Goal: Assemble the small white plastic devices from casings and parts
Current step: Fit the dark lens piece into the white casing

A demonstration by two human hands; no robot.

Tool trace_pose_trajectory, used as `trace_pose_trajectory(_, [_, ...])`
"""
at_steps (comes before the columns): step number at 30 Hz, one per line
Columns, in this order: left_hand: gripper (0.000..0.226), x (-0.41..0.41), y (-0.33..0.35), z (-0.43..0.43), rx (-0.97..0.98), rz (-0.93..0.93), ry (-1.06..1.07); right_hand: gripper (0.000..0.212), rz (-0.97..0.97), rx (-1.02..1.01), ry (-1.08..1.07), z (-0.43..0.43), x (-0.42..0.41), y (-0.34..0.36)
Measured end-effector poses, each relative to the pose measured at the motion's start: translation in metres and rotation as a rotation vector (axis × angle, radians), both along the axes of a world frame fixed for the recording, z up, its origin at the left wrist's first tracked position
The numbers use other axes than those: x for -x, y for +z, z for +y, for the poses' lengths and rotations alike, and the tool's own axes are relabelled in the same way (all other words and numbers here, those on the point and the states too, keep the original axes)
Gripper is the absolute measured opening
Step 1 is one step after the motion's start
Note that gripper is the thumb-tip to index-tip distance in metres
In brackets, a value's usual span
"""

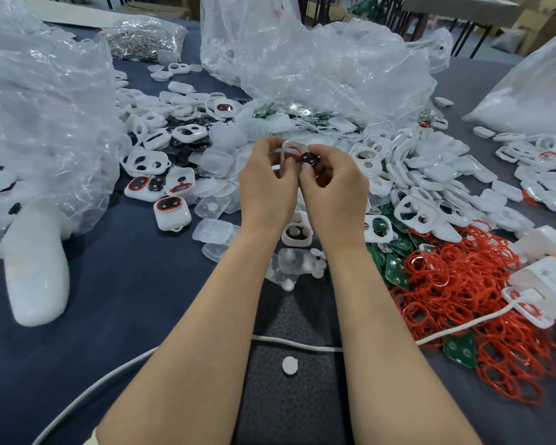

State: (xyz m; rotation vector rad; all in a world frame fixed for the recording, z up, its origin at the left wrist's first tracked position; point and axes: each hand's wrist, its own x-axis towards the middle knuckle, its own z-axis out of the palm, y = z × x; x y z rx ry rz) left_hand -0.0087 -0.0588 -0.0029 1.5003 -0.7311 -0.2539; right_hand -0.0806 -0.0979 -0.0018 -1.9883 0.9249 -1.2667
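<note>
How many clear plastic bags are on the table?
4: large clear plastic bag far left; second large bag top centre; small bag of silver metal parts top left; bag with white contents right. More may be hidden.

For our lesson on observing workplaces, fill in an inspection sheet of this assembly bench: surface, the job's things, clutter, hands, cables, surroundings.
Surface: table under dark blue cloth, with a black textured mat at the near edge.
Job's things: white casing with a red ring inside and a black round part, held above the table; loose white casings, red rings, green circuit boards, clear covers.
Clutter: large clear plastic bags, a bag of small metal parts.
Hands: left hand grips the casing; right hand pinches the black part against it.
Cables: white cable across the mat to a white box.
Surroundings: cardboard boxes behind.
</note>
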Motion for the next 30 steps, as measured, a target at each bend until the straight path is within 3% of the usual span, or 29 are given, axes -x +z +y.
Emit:
trace_pose_trajectory(15, [0.018, -0.0014, 0.0004, 0.0007, -0.008, 0.021, -0.107, 0.016, 0.039, 0.026, -0.020, -0.0017, 0.0018, -0.0001])
trace_pose_trajectory(22, [0.012, 0.0018, 0.0060, 0.0018, -0.001, 0.236, -0.230, 0.022, 0.045, 0.035, 0.034, -0.0042, 0.0030, 0.0020])
trace_pose_trajectory(30, [0.010, -0.0018, 0.0024, 0.0016, 0.043, 0.302, -0.195, 0.025, -0.003, -0.037, 0.104, -0.0016, 0.0039, 0.0044])
